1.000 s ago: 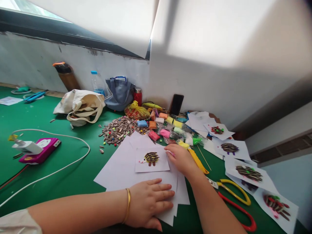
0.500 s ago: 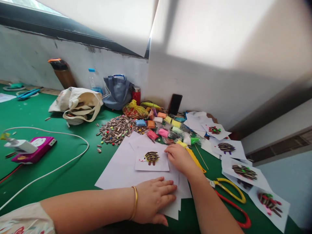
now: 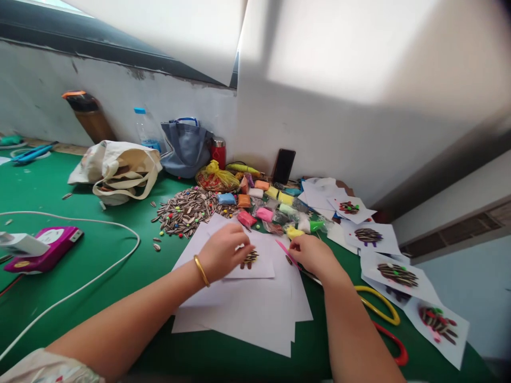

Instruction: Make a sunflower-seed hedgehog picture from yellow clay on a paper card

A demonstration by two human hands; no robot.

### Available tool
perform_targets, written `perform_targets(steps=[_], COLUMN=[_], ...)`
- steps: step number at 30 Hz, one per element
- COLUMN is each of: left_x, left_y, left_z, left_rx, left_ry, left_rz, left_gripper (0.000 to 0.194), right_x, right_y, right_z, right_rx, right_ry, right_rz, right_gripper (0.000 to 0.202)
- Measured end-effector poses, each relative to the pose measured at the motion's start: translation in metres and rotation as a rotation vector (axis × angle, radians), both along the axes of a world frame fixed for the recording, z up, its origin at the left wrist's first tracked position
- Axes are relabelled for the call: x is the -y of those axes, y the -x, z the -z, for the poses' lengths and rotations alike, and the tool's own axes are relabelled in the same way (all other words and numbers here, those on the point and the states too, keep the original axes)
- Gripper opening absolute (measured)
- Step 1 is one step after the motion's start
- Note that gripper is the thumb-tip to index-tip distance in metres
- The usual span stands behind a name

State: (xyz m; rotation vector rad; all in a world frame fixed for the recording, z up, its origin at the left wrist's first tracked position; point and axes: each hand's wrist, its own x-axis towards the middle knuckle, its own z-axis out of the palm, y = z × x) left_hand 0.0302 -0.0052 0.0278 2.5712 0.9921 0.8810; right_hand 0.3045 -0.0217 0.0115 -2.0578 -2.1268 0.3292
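Note:
My left hand (image 3: 227, 251) is over the small card (image 3: 261, 268), fingers bent and fingertips close together at the seed hedgehog (image 3: 250, 259). The hedgehog's front part is hidden behind that hand, and I cannot make out whether anything is between the fingertips. A thin pink stick-like tool (image 3: 284, 249) is pinched in my right hand (image 3: 315, 259), just right of the card. The card lies on several overlapping white sheets (image 3: 255, 314). Scissors with one yellow handle (image 3: 385, 302) and one red handle (image 3: 395, 343) lie beside my right forearm, their blades largely hidden.
Striped sunflower seeds (image 3: 186, 210) with coloured beads are heaped behind the sheets. Bagged clay pieces (image 3: 264, 214) lie right of them. Finished seed-hedgehog cards (image 3: 399, 274) line the right edge. A white cable (image 3: 99, 276) and a purple power strip (image 3: 50, 250) are at left.
My left hand has lifted off the lower sheets and moved up over the hedgehog. My right hand has left the card's edge, shifting right, and now has a pink stick-like tool.

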Motion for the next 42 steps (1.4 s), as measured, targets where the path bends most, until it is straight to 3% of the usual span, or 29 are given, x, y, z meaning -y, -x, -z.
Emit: perform_targets(steps=[4,8,14,17,20,24,26,30,34,38,42], left_x=[-0.027,-0.037,-0.034,-0.033,-0.033,-0.029,-0.021,-0.001,0.009,0.008,0.004], left_y=[0.017,0.024,0.023,0.022,0.023,0.022,0.019,0.010,0.008,0.010,0.011], left_z=[0.020,0.038,0.044,0.046,0.046,0.038,0.031,0.018,0.016,0.019,0.020], left_rx=[0.050,-0.024,-0.081,-0.090,-0.090,-0.006,0.072,0.154,0.239,0.309,0.390], left_ry=[0.066,0.132,0.151,0.145,0.129,0.096,0.096,0.104,0.110,0.103,0.205], left_rz=[-0.129,-0.115,-0.079,-0.103,-0.112,-0.118,-0.089,0.090,0.046,-0.057,-0.140], left_gripper=[0.020,0.021,0.024,0.028,0.029,0.023,0.022,0.031,0.013,0.011,0.011], right_x=[-0.001,-0.002,0.000,0.000,-0.002,0.000,0.002,0.008,0.012,0.011,0.010], right_y=[0.005,0.005,0.005,0.006,0.010,0.032,0.050,0.087,0.108,0.113,0.113], right_z=[0.001,0.004,0.003,0.001,0.000,0.001,0.003,0.008,0.006,0.000,-0.003], right_rx=[0.049,0.084,0.108,0.070,-0.079,-0.435,-0.616,-1.018,-1.340,-1.362,-1.248], right_ry=[0.000,-0.029,-0.044,-0.146,-0.255,-0.270,-0.214,-0.095,0.077,0.127,0.035], right_rz=[0.003,-0.008,0.008,0.051,0.032,-0.013,-0.059,-0.112,-0.165,-0.183,-0.195], right_gripper=[0.013,0.014,0.010,0.013,0.019,0.013,0.011,0.015,0.020,0.023,0.026])
